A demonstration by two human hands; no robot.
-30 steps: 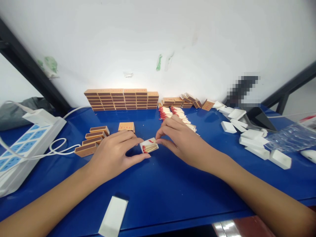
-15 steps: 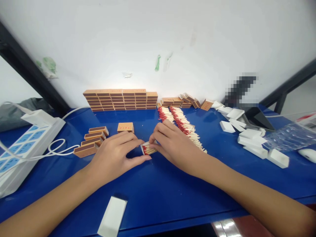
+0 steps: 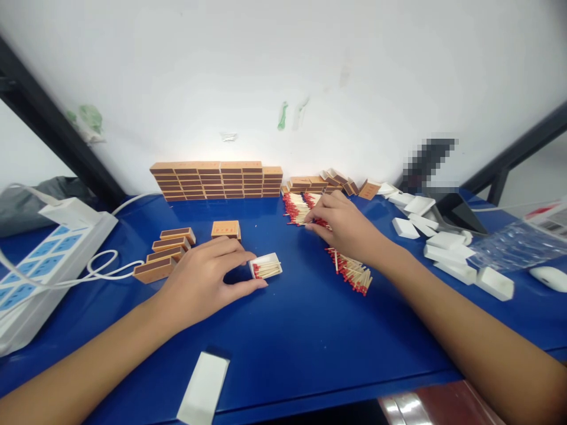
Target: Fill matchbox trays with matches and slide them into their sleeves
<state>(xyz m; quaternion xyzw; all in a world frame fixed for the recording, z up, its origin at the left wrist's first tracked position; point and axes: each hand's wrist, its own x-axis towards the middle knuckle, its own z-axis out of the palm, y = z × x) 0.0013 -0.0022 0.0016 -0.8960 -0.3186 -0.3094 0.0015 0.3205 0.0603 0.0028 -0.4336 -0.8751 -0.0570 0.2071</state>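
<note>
A small white matchbox tray (image 3: 273, 259) rests on the blue table, with several red-tipped matches (image 3: 266, 271) lying along its near side. My left hand (image 3: 206, 274) curves around the tray's left end, forefinger at the upper corner and thumb along the lower edge, steadying it. Farther back, my right hand (image 3: 339, 221) is closed in a pinch on matches at the edge of the loose match pile (image 3: 296, 206); exactly how many it grips is hidden. More loose matches (image 3: 354, 271) spread below the right wrist.
Stacked matchboxes (image 3: 217, 180) line the wall. Several boxes (image 3: 162, 254) stand left, near a single matchbox (image 3: 225, 229). White trays (image 3: 447, 251) lie scattered right, and a white piece (image 3: 204, 386) sits near the front edge. A power strip (image 3: 57, 254) with cables occupies the left.
My right hand has left the tray and moved up and right to the match pile. The tray's inside and the matches below my right wrist now show. My left hand stays by the tray.
</note>
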